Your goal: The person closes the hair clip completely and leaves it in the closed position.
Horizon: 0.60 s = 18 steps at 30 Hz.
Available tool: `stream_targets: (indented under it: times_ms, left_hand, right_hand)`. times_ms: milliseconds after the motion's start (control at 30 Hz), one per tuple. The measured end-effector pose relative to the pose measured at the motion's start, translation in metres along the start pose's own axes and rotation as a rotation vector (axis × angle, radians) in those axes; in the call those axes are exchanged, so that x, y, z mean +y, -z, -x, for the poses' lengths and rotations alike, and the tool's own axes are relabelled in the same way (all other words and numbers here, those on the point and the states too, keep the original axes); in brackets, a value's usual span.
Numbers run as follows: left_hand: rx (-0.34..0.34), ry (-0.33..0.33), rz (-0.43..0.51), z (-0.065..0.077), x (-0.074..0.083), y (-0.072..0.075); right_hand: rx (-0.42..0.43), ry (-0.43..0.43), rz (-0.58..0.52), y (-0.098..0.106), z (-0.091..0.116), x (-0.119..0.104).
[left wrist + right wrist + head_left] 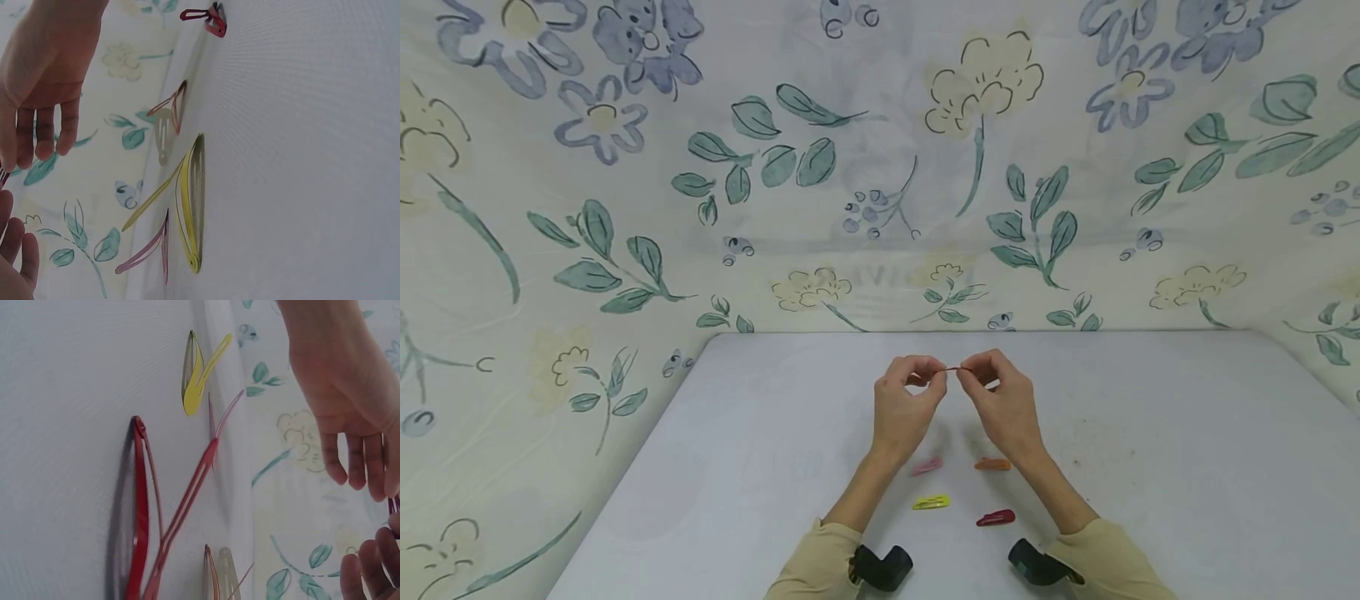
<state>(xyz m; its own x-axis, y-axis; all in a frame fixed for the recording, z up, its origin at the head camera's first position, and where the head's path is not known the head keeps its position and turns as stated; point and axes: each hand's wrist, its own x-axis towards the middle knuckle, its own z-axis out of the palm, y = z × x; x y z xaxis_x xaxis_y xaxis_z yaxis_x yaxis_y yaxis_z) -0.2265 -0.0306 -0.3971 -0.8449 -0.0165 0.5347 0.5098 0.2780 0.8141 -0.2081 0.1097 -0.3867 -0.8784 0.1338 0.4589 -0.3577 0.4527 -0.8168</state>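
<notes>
Raised over the far half of the table, my left hand and right hand meet fingertip to fingertip. Between them they pinch a thin dark red hair clip, one end in each hand; fingers hide most of it. Nearer on the table lie a pink hair clip and a yellow hair clip on the left. To the right are an orange hair clip and a red hair clip. In the wrist views, these lying clips are popped apart, such as the yellow one.
A white table spreads under both arms, with a few small specks on its right part. Behind and beside it hangs a flowered cloth. Black wrist devices sit at both sleeve cuffs, close to the nearer clips.
</notes>
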Motion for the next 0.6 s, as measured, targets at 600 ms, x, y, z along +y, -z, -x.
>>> stream_targets:
  times_ms: [600]
  left_hand:
    - [-0.037, -0.008, -0.006, -0.009, -0.002, 0.01]
  right_hand:
    - [-0.102, -0.017, -0.019, 0.003, -0.003, 0.002]
